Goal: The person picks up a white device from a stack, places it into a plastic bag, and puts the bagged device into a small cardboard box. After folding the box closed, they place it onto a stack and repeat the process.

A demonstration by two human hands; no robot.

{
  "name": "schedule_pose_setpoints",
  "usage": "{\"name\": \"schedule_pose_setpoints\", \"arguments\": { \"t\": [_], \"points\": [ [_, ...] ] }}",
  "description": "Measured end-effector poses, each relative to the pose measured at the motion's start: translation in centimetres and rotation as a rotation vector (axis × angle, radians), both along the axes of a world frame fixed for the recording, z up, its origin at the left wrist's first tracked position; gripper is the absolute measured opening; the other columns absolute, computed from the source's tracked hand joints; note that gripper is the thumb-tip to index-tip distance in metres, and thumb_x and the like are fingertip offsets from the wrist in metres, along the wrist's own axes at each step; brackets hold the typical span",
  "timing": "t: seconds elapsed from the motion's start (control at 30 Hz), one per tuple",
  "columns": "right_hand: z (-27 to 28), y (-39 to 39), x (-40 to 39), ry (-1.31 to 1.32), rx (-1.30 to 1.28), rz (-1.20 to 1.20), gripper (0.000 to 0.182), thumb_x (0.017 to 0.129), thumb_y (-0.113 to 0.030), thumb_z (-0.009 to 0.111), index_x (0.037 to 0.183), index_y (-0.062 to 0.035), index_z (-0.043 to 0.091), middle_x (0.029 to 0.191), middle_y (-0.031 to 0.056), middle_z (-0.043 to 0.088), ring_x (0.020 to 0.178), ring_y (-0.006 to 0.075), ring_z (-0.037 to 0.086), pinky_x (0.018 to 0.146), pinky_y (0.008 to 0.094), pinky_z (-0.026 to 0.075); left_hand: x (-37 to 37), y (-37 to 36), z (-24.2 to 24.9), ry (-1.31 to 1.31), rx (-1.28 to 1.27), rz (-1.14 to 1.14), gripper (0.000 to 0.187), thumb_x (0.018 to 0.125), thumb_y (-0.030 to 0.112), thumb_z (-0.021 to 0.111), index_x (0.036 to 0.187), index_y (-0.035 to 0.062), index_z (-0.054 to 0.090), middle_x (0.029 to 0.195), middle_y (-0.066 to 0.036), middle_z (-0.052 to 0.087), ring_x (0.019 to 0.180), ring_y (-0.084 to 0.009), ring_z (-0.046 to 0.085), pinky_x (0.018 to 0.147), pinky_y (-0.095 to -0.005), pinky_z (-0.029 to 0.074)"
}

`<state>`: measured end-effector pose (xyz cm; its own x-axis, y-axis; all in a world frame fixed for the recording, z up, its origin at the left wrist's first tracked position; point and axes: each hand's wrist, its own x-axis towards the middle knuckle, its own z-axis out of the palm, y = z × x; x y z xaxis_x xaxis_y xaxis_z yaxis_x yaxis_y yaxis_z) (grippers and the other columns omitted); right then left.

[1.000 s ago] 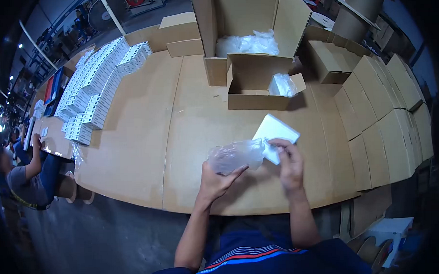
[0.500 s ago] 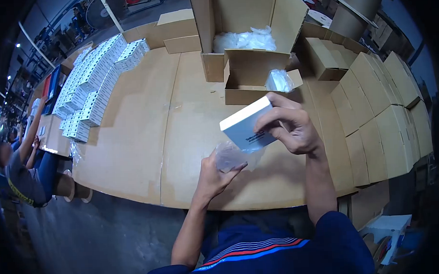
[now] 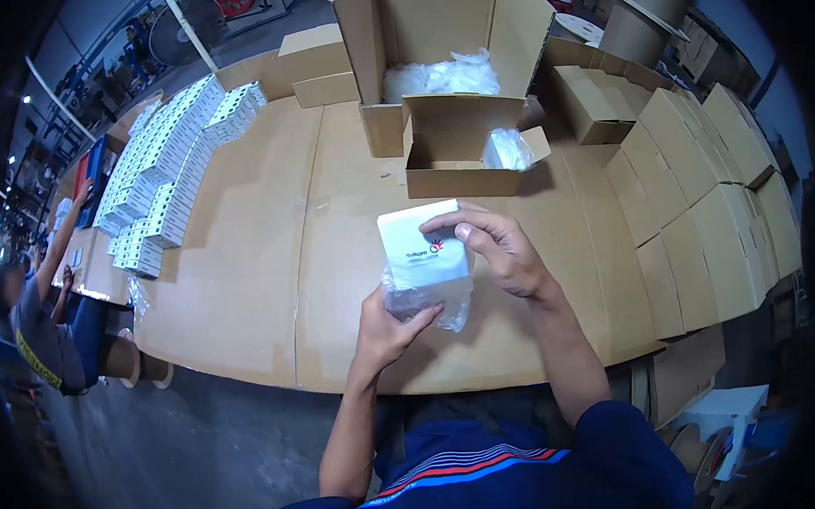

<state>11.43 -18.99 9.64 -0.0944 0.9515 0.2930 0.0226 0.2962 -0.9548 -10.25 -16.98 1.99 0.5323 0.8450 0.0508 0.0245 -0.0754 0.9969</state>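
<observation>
My right hand (image 3: 499, 249) grips a small white box (image 3: 421, 245) with a printed logo, holding it by its right edge above the cardboard-covered table (image 3: 264, 259). My left hand (image 3: 388, 331) holds a clear plastic bag (image 3: 427, 303) from below. The lower end of the box sits in the mouth of the bag.
A small open carton (image 3: 462, 158) with a plastic bag in it stands just beyond my hands, and a large open carton (image 3: 441, 56) behind it. Rows of white boxes (image 3: 167, 169) lie at the far left. Closed brown cartons (image 3: 711, 199) are stacked on the right. Another person (image 3: 41, 312) is at the left.
My right hand lifted the white box off the table, turned it and brought it down into the bag's mouth. My left hand kept hold of the bag.
</observation>
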Motion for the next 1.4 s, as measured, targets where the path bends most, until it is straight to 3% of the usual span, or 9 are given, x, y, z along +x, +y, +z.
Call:
{"name": "schedule_pose_setpoints", "arguments": {
  "t": [0.07,0.2,0.4,0.67,0.77,0.9,1.1,1.13,1.4],
  "points": [
    [-0.6,-0.1,-0.1,0.062,-0.057,-0.019,0.034,0.106,-0.015,0.048,0.124,0.0026,0.07,0.114,0.0109,0.067,0.114,0.0206,0.063,0.105,0.0354,0.048,-0.2,-0.2,0.0,-0.017,0.039,-0.037,0.043,0.094,0.021,0.078,0.124,-0.006,0.063,0.113,-0.014,0.073,0.102,-0.0163,0.069,0.089,-0.0339,0.058],
    [-1.9,-0.2,0.2,0.11,-0.193,0.03,0.034,0.105,-0.01,0.049,0.132,0.0027,0.065,0.121,0.011,0.065,0.121,0.0203,0.06,0.108,0.035,0.046,-0.4,-0.5,-2.7,-0.463,-0.477,-0.007,0.042,0.113,0.031,0.044,0.133,-0.0036,0.056,0.121,-0.011,0.068,0.102,-0.0149,0.067,0.087,-0.032,0.057],
    [-4.8,-1.3,-0.7,0.406,-0.173,-0.139,0.033,0.097,0.0,0.065,0.13,0.0014,0.058,0.122,0.0176,0.066,0.118,0.0171,0.061,0.104,0.0311,0.049,-0.1,-0.7,-3.5,-0.525,-0.474,0.124,0.041,0.113,0.03,0.045,0.133,-0.0032,0.056,0.127,-0.012,0.066,0.113,-0.0177,0.065,0.095,-0.0339,0.054],
    [-10.4,-1.9,-0.9,0.855,-0.299,-0.09,0.015,0.1,-0.007,0.068,0.113,0.0015,0.066,0.098,0.0062,0.073,0.091,0.012,0.067,0.087,0.0259,0.052,-0.3,0.5,-4.9,-0.384,-0.211,0.102,0.048,0.114,0.038,0.037,0.139,-0.0009,0.052,0.132,-0.011,0.064,0.118,-0.0205,0.064,0.099,-0.0371,0.055],
    [-10.9,-2.2,-1.6,0.841,-0.281,-0.119,0.017,0.101,-0.008,0.067,0.114,0.0018,0.065,0.1,0.0062,0.073,0.092,0.0117,0.067,0.088,0.026,0.052,-0.1,-0.3,-2.2,-0.277,-0.169,0.108,0.056,0.115,0.037,0.03,0.15,-0.0045,0.045,0.137,-0.013,0.06,0.127,-0.0195,0.055,0.111,-0.0355,0.042],
    [-10.9,-2.3,-2.1,0.889,-0.191,-0.066,0.017,0.104,-0.006,0.06,0.119,0.0015,0.063,0.116,0.0102,0.071,0.103,0.0125,0.065,0.092,0.0276,0.052,0.7,-0.2,-1.4,-0.249,0.01,0.113,0.062,0.115,0.041,0.028,0.157,-0.0043,0.034,0.146,-0.015,0.055,0.132,-0.0232,0.053,0.115,-0.0368,0.039],
    [-10.1,-1.6,-2.0,0.791,-0.174,-0.03,0.018,0.105,-0.013,0.058,0.119,-0.0013,0.06,0.134,0.0212,0.062,0.126,0.0258,0.06,0.111,0.0383,0.046,1.1,0.0,-2.7,-0.233,0.103,0.183,0.061,0.115,0.041,0.027,0.158,-0.0023,0.036,0.141,-0.014,0.058,0.128,-0.0222,0.055,0.112,-0.0353,0.04],
    [-10.0,-1.8,-2.4,0.83,-0.179,-0.072,0.026,0.108,-0.019,0.055,0.127,-0.0008,0.058,0.131,0.0187,0.066,0.121,0.0192,0.06,0.101,0.0299,0.047,1.1,-0.3,-2.3,-0.257,-0.013,0.186,0.061,0.115,0.041,0.028,0.158,-0.0008,0.037,0.141,-0.014,0.057,0.126,-0.0195,0.055,0.11,-0.034,0.041],
    [-9.8,-2.5,-4.1,0.417,-0.16,-0.253,0.035,0.095,-0.003,0.073,0.127,0.001,0.059,0.121,0.0115,0.067,0.113,0.0153,0.061,0.098,0.029,0.049,1.7,0.1,-1.9,-0.313,-0.043,0.231,0.057,0.114,0.037,0.038,0.157,0.0002,0.037,0.139,-0.012,0.057,0.125,-0.0189,0.055,0.109,-0.034,0.043]
  ]
}}
